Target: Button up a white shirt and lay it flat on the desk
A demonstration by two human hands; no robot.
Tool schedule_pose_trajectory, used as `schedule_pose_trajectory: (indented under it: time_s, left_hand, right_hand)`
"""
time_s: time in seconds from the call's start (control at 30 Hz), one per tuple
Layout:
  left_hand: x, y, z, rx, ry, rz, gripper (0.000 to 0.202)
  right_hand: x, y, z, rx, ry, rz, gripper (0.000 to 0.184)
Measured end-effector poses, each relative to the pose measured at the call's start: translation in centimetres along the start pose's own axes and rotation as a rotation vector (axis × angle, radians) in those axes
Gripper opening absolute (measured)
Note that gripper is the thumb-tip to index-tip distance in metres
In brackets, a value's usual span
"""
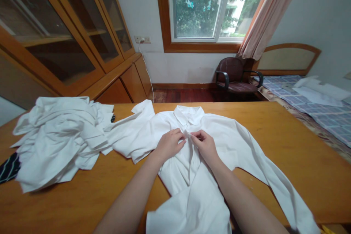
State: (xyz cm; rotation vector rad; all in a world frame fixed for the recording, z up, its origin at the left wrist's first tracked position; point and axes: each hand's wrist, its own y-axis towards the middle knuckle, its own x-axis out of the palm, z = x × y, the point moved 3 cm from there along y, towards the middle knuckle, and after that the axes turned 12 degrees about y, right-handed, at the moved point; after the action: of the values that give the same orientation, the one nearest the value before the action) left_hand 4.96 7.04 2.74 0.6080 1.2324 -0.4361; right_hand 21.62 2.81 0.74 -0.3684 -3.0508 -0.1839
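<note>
A white long-sleeved shirt [225, 135] lies front up on the wooden table, its collar [189, 114] toward the far edge. One sleeve stretches right and down over the near edge; the other runs left to a pile of clothes. My left hand [172, 142] pinches the front placket below the collar. Close beside it, my right hand [203, 145] grips the other side of the placket between thumb and fingers. The cloth is slightly raised between them. Any button there is hidden by my fingers. Lower down, the shirt front falls in loose folds.
A heap of crumpled white shirts [63, 135] sits at the table's left, with a dark striped cloth [10, 168] under it. Behind the wooden table [287, 146] stand a glass-door cabinet [90, 25], a brown armchair [236, 75] and a bed [315, 106] with white items.
</note>
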Motion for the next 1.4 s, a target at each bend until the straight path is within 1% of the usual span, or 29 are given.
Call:
schedule_pose_trajectory:
  time_s: [0.17, 0.3, 0.43, 0.57, 0.73, 0.93, 1.03, 1.17, 1.3, 1.4]
  left_hand:
    - [0.3, 0.0, -0.3, -0.009, -0.061, -0.041, 0.005]
    - [0.6, 0.1, -0.5, -0.019, -0.114, -0.030, 0.005]
    - [0.7, 0.2, -0.6, -0.048, -0.244, -0.042, 0.002]
    - [0.2, 0.4, -0.5, -0.123, -0.454, -0.069, 0.005]
    - [-0.2, 0.5, -0.5, -0.265, -0.674, -0.037, 0.010]
    - [0.9, 0.5, -0.7, -0.308, -0.788, -0.020, 0.014]
    - [1.6, 0.4, -0.9, -0.313, -0.808, -0.012, 0.024]
    - [2.1, 0.5, -1.3, -0.312, -0.821, 0.019, 0.029]
    - [2.4, 0.5, -1.5, -0.311, -0.881, 0.012, 0.029]
    - [2.2, 0.5, -1.4, -0.306, -0.924, 0.003, 0.029]
  right_hand:
    - [0.0, -0.1, 0.1, -0.028, -0.033, 0.001, 0.018]
    - [0.0, -0.2, 0.0, -0.049, -0.044, -0.003, 0.018]
    - [0.1, -0.3, -0.4, -0.089, -0.055, -0.006, 0.017]
    - [0.1, -0.5, -0.7, -0.157, -0.093, -0.028, 0.014]
    - [0.4, -0.7, -1.0, -0.246, -0.164, -0.074, 0.012]
    - [0.6, -1.1, -1.7, -0.399, -0.264, -0.118, 0.008]
    - [0.8, -1.3, -1.9, -0.453, -0.316, -0.134, 0.009]
    - [1.0, -1.3, -1.8, -0.446, -0.366, -0.150, 0.009]
    - [0.9, -1.1, -1.2, -0.390, -0.386, -0.150, 0.008]
    - [0.8, -1.1, -0.8, -0.337, -0.410, -0.164, 0.010]
